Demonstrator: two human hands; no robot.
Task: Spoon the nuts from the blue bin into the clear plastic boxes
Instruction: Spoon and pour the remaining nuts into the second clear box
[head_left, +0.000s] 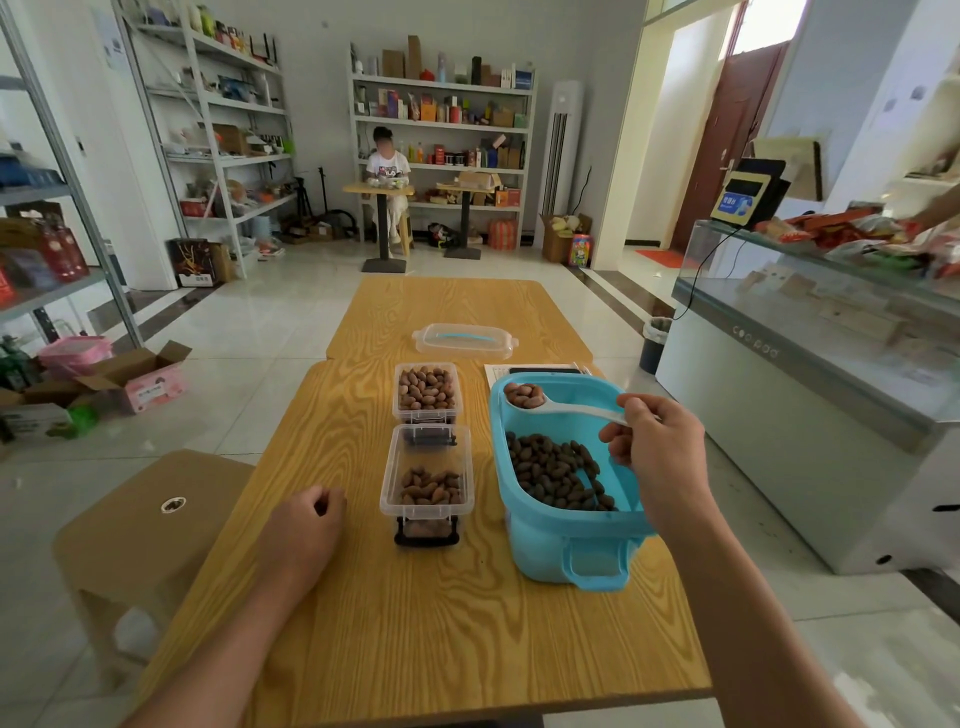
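Wooden table (441, 613) holds 2 clear boxes (427, 470) part-filled with brown nuts (556, 475).

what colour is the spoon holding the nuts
White, seen in the head view: the spoon, loaded with nuts.

arms: 2, bare to the frame edge | sleeves: unseen | left grip (306, 525), right grip (657, 457): ungloved

Wooden table (441, 623), clear lid (464, 340) at far end, stool (150, 525) beside it.
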